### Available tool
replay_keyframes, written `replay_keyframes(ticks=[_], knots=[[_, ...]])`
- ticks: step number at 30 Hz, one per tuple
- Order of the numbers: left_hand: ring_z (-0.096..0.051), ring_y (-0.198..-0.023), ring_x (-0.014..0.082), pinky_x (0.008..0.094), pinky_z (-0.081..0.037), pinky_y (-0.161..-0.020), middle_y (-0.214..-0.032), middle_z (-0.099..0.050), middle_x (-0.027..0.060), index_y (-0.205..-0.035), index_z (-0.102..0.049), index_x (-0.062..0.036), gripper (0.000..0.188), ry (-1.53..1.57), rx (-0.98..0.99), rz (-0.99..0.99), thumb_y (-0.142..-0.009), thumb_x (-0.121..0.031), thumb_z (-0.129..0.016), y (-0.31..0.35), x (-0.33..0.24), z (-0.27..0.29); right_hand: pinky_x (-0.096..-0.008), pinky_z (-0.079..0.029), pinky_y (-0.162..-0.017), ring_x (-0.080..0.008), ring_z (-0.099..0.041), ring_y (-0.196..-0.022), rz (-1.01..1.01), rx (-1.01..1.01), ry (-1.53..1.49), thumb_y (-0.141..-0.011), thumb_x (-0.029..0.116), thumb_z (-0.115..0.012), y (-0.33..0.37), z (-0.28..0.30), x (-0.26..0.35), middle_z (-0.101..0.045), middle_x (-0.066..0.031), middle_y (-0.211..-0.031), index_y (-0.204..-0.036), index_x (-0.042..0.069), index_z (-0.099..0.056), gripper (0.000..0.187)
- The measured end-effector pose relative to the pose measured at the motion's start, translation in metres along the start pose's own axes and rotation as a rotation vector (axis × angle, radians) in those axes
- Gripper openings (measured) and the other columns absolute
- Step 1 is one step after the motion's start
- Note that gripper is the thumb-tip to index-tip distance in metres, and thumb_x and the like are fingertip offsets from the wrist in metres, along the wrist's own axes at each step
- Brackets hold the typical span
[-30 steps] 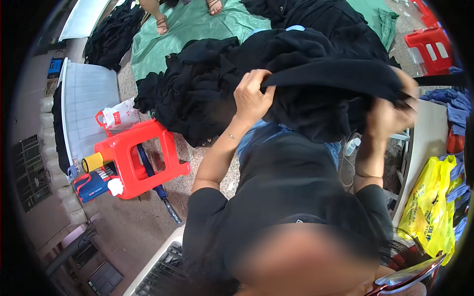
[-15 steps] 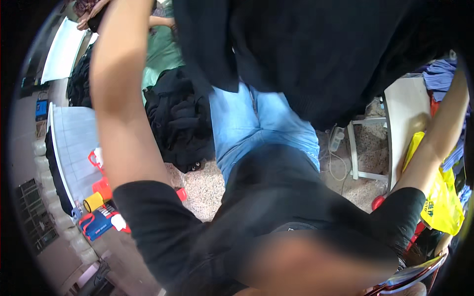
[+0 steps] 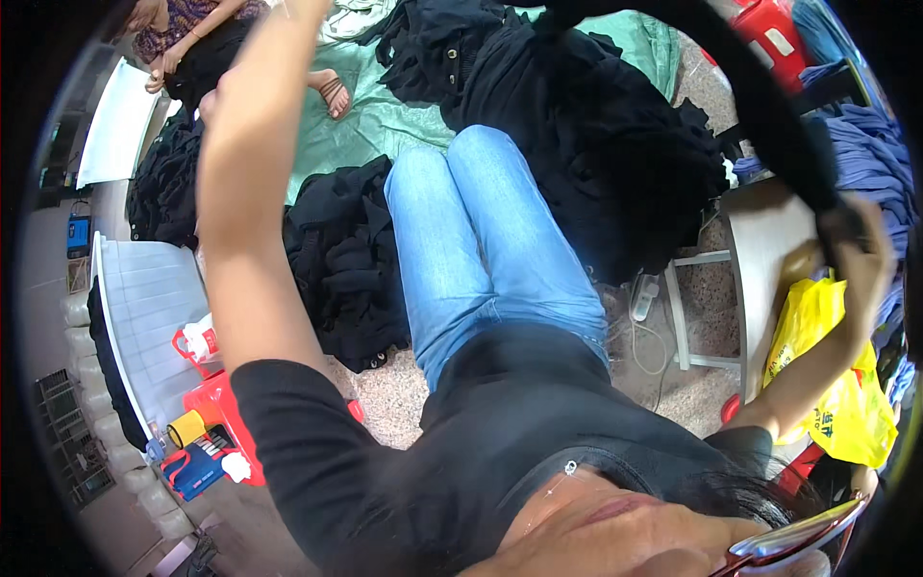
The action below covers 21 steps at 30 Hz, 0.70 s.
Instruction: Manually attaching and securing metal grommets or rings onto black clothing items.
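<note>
Change: half a second before, the black garment hung low and covered the upper view; it had since risen to an arc along the top rim, baring the jeans and the floor.
Black garment: stretched as a dark band from 12 o'clock round to 3 o'clock, held overhead between both arms, well above the lap.
Right hand: at 3 o'clock, fingers closed round the band's end.
Left hand: raised past the rim near 11 o'clock; whether it gripped or lay open could not be told, only the forearm showed.
Handling: judged soft, light and limp, not fragile or slippery; it would sag wherever unsupported, so a hem, shoulder seam or edge pinched at two spread points seemed the best hold.
Surface: speckled stone floor, partly under a green sheet at 12 o'clock, heaped with black clothing beside the jeans.
Room: a red stool with tape rolls at 8 o'clock, a white table and yellow bag at 3 to 4 o'clock, another person's sandalled foot at 11 o'clock.
</note>
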State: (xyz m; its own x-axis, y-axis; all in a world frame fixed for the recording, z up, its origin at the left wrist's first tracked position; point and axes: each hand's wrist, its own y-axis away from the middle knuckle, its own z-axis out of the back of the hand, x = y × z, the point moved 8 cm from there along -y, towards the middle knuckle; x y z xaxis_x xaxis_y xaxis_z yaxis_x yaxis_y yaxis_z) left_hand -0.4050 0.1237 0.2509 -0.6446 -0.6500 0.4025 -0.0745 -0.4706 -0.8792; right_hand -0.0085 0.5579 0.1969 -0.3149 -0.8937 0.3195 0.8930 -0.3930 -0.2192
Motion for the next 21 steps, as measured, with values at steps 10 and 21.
replay_keyframes(ticks=[10,21], knots=[[-0.069,-0.095,0.0201,0.0305,-0.053,-0.083,-0.099,-0.073,0.0111,-0.098,-0.071,0.0005,0.012,1.347,0.641,0.997,-0.091,-0.001,-0.061,0.181,-0.196,0.155,-0.0207,-0.048,-0.068,-0.0075,-0.061,-0.073,-0.005,0.47,-0.85,-0.091,0.008,-0.068,0.042,-0.193,0.147,-0.067,-0.0024,-0.082,-0.103,-0.003,-0.069,0.016],[-0.059,-0.098,0.0267,0.059,-0.042,-0.105,-0.102,-0.061,0.0083,-0.095,-0.064,-0.0062,0.008,1.262,-1.075,0.891,-0.09,-0.009,-0.069,0.095,-0.186,0.375,-0.0199,-0.037,-0.054,-0.0048,-0.055,-0.06,0.079,0.778,-1.07,-0.094,0.016,-0.068,0.137,-0.366,0.315,-0.061,0.0001,-0.068,-0.089,-0.001,-0.068,0.018]])
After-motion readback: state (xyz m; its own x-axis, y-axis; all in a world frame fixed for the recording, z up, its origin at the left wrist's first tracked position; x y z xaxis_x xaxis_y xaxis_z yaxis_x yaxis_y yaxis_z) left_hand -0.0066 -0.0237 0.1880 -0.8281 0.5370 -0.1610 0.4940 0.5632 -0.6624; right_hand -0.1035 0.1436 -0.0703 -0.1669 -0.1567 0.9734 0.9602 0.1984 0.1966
